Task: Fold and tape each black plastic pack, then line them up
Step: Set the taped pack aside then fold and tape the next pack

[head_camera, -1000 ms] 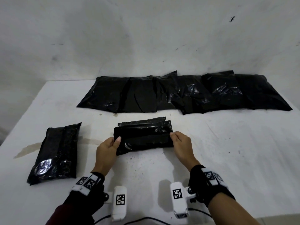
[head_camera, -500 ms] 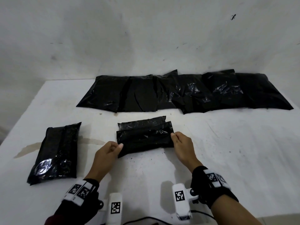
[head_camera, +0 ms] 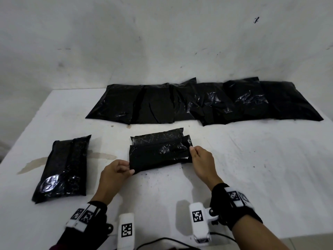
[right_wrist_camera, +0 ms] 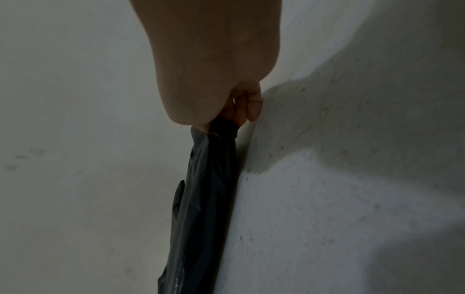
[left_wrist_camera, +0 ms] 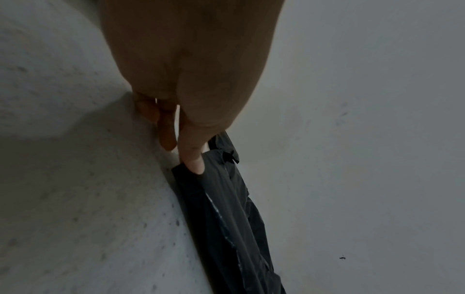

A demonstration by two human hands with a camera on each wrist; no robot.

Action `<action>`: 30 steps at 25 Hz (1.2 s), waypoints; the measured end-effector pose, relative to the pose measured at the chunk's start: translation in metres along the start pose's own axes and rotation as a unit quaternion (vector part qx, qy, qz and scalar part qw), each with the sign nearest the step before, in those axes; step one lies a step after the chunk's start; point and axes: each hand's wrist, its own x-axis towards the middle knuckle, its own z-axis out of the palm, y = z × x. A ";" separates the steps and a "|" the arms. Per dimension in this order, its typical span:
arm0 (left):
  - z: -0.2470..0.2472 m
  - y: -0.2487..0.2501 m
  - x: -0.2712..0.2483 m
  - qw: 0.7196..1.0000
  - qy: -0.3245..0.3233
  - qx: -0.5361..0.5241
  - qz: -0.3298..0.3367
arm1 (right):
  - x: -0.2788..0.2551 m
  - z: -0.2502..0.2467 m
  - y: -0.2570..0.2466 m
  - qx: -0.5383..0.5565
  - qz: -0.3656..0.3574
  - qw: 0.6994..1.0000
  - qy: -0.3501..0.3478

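the left hand (head_camera: 115,173), which half a second before lay beside the near-left corner of the black pack (head_camera: 160,150), had taken that corner in a thumb-and-finger grip; the right hand (head_camera: 201,159) kept its pinch on the right end. the pack lay on the counter (head_camera: 252,168) between the two grips, folded flap uppermost. judged: fold nearly set, taping not yet begun. left of the left grip lay a finished pack (head_camera: 64,168); beyond both grips, the unfolded packs (head_camera: 198,101).
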 end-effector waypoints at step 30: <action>0.064 0.007 0.020 0.893 -0.083 0.358 0.261 | 0.019 0.049 -0.007 -0.305 -0.304 0.898 -0.092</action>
